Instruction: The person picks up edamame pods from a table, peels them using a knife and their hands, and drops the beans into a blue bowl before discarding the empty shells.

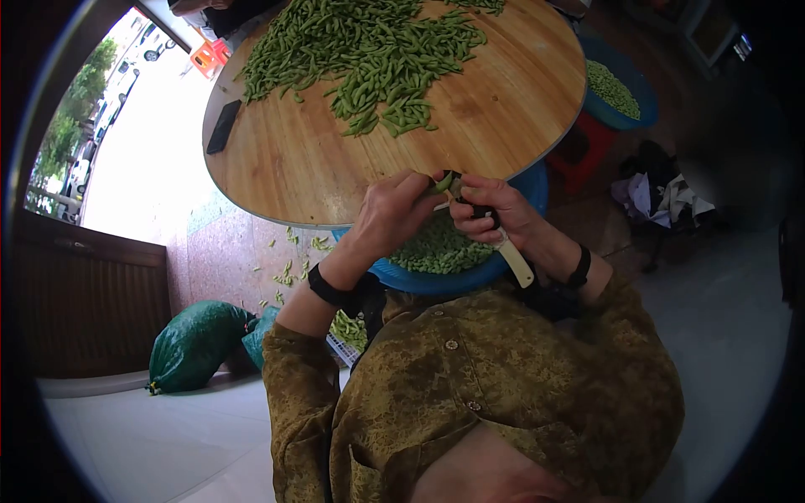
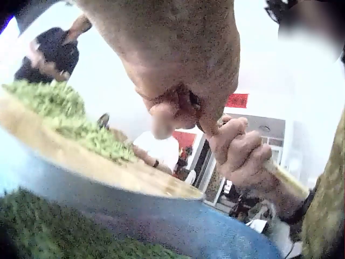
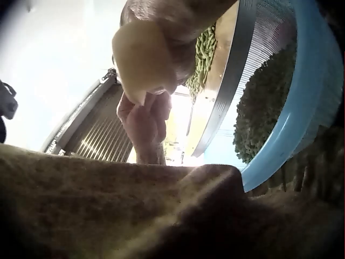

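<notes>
A slim green pod [image 1: 445,183] is being pinched by the left hand's [image 1: 391,211] fingers, and a cream-handled tool [image 1: 516,261] is being gripped by the right hand's [image 1: 501,210], both being kept above a round blue plastic basin [image 1: 440,282] beside the round wooden table [image 1: 293,172], apparently for catching beans [image 1: 440,249].

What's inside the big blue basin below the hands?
The blue basin holds many small green beans. Anything beneath their top layer is covered, and the round table hides the basin's far part.
</notes>
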`<action>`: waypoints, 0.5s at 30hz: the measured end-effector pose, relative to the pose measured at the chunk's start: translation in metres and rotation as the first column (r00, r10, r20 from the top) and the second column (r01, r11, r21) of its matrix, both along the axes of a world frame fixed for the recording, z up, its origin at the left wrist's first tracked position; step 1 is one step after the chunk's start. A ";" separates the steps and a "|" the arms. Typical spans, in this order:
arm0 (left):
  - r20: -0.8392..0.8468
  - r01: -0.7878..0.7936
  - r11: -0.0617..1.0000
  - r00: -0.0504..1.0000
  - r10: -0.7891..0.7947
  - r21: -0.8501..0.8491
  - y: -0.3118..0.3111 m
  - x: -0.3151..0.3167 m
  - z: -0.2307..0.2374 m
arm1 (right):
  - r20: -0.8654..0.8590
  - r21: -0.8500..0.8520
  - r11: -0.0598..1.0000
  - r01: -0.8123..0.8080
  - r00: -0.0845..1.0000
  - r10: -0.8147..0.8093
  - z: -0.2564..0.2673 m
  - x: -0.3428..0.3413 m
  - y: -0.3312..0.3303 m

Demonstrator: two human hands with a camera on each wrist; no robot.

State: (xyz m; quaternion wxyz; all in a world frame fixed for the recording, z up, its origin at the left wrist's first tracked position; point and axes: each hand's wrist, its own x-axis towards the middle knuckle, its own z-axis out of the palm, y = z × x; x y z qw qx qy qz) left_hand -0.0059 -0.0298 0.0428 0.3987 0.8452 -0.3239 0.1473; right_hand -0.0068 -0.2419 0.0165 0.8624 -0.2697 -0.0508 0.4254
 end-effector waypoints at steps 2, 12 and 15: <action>-0.038 0.012 1.000 0.999 -0.011 0.016 0.002 0.000 -0.002 | -0.025 0.022 1.000 0.013 1.000 -0.012 0.002 -0.003 0.000; -0.684 -0.032 0.836 0.592 -0.425 -0.548 -0.003 0.002 0.004 | 0.044 0.051 0.998 -0.022 0.999 0.020 0.007 -0.005 -0.005; -0.726 -0.117 0.793 0.498 -0.474 -0.598 -0.003 0.003 -0.003 | 0.031 0.034 0.999 0.009 0.999 -0.010 0.007 -0.005 -0.006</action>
